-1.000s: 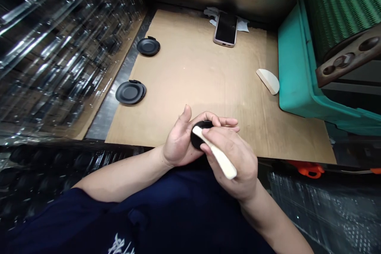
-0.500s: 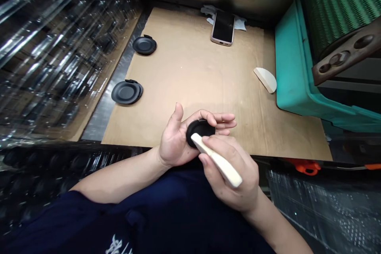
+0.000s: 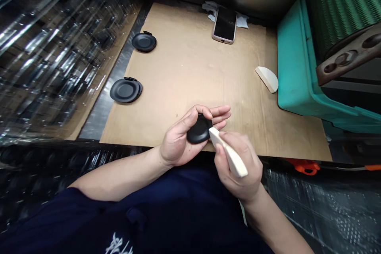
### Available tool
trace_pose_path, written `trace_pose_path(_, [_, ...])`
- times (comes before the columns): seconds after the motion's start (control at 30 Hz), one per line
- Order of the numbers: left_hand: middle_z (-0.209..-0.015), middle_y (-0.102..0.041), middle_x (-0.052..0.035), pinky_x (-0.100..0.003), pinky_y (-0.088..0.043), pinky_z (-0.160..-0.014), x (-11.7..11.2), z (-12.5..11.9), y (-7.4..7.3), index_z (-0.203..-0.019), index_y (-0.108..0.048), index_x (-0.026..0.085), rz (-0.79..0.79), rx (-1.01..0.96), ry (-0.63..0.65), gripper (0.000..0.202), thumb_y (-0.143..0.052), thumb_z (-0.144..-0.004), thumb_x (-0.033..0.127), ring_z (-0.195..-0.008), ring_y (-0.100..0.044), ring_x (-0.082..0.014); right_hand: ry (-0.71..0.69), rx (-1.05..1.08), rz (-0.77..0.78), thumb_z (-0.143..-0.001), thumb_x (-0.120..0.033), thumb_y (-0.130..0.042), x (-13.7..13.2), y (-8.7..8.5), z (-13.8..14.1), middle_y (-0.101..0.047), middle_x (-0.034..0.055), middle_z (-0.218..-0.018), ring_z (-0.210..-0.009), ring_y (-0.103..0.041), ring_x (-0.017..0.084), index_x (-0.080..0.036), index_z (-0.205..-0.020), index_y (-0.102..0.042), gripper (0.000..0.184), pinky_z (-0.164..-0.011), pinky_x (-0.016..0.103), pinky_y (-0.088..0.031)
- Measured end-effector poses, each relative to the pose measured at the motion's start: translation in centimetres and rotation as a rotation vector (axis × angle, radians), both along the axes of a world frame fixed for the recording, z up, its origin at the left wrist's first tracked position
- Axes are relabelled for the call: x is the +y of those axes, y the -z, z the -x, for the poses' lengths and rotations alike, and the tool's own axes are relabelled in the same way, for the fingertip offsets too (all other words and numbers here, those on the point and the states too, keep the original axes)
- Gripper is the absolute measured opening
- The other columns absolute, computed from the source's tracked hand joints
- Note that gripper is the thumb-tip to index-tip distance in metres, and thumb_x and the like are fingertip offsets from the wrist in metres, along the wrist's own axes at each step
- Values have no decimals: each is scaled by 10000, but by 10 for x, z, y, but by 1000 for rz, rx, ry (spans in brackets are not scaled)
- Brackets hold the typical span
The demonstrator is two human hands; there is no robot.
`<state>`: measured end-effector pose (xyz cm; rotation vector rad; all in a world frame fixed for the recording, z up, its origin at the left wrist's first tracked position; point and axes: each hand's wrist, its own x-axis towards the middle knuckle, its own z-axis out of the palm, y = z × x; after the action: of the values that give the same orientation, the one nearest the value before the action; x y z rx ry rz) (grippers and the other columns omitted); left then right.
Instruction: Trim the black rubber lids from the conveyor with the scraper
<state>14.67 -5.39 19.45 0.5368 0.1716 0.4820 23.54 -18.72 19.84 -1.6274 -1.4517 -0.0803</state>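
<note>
My left hand (image 3: 181, 139) cradles a black rounded case (image 3: 199, 130), its thumb on the near-left rim and a finger curled over the top. The other fingers stretch out to the right. My right hand (image 3: 241, 162) pinches a white half-round foam pad (image 3: 230, 154). The tip of that pad is at the right edge of the case. Two similar black cases, one nearer (image 3: 125, 90) and one farther (image 3: 144, 42), rest along the left side of the cardboard.
A brown cardboard sheet (image 3: 178, 75) covers the bench. A phone (image 3: 225, 25) lies at the back over white tissue. To the right sit another half-round white pad (image 3: 268, 79) and a teal bin (image 3: 293, 63). Clear plastic trays (image 3: 59, 55) fill the left.
My left thumb has come down onto the case, which now lies flatter in the palm. My right hand has shifted the pad from the case's face to its right edge.
</note>
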Motion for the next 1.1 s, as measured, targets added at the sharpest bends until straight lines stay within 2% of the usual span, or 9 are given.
trace_pose_path(0.13, [-1446, -594, -164, -520, -255, -1257, 1, 1, 1, -1045, -670, 146, 5, 20, 19, 352, -387, -1056, 355, -1458, -453, -311, -122, -23, 9, -859, -41, -659, -2, 0, 1, -714, 159, -1123, -1053, -709, 260, -105, -1350, -551, 508, -803, 390, -655])
trace_pose_path(0.3, [-1523, -524, -172, -533, -257, -1259, 3, 4, 3, -1257, -658, 120, 58, 7, 151, 437, -386, -1050, 391, -1478, -418, -336, -43, -42, -37, -844, -4, -668, 4, 0, -18, -712, 165, -1166, -1083, -707, 268, -118, -1338, -587, 513, -889, 427, -636])
trace_pose_path(0.43, [-1517, -529, -181, -527, -276, -1250, 4, 3, 2, -1267, -660, 114, 87, 26, 160, 461, -387, -1051, 416, -1478, -417, -342, -56, -18, -29, -834, 16, -673, 1, 0, -18, -709, 178, -1189, -1122, -694, 259, -92, -1329, -595, 513, -918, 398, -624])
trace_pose_path(0.53, [-1500, -540, -197, -523, -274, -1250, 4, 2, 0, -1249, -667, 102, 71, 21, 123, 477, -389, -1048, 433, -1459, -441, -352, -188, 26, 21, -834, 1, -677, -8, -2, -5, -727, 169, -1142, -1071, -712, 241, -67, -1318, -594, 496, -865, 360, -634])
trace_pose_path(0.6, [-1493, -545, -202, -533, -280, -1244, 4, 1, -1, -1247, -671, 101, 60, 21, 134, 545, -372, -1039, 507, -1451, -450, -364, -264, 53, 34, -837, -8, -670, -14, -4, 0, -733, 157, -1127, -1048, -719, 233, -70, -1321, -589, 495, -839, 351, -640])
trace_pose_path(0.73, [-1480, -565, -183, -546, -313, -1228, 4, 1, -1, -1273, -675, 122, 17, -4, 161, 653, -340, -1009, 616, -1436, -468, -375, -184, 89, -2, -834, -10, -669, -17, -9, -7, -731, 122, -1130, -1030, -714, 217, -117, -1341, -584, 525, -843, 356, -639])
trace_pose_path(0.83, [-1476, -578, -158, -546, -308, -1233, 3, 1, 2, -1303, -669, 144, -20, -22, 181, 581, -379, -1009, 552, -1442, -464, -365, -84, 45, -15, -823, -8, -695, -14, -10, -18, -712, 136, -1161, -1052, -701, 235, -135, -1355, -580, 559, -857, 388, -633])
trace_pose_path(0.9, [-1469, -590, -138, -554, -297, -1237, 3, 2, 4, -1315, -666, 165, -38, -15, 183, 514, -415, -1001, 485, -1450, -457, -356, -70, 24, 6, -825, -11, -702, -12, -9, -23, -696, 145, -1196, -1076, -692, 253, -152, -1353, -590, 558, -875, 418, -626])
trace_pose_path(1.1, [-1443, -609, -147, -536, -291, -1239, 3, 1, 3, -1303, -666, 145, -7, 13, 154, 480, -389, -995, 388, -1434, -481, -335, -174, 108, 66, -862, -30, -656, -9, -5, -10, -714, 124, -1185, -1079, -702, 239, -179, -1363, -572, 530, -890, 402, -632])
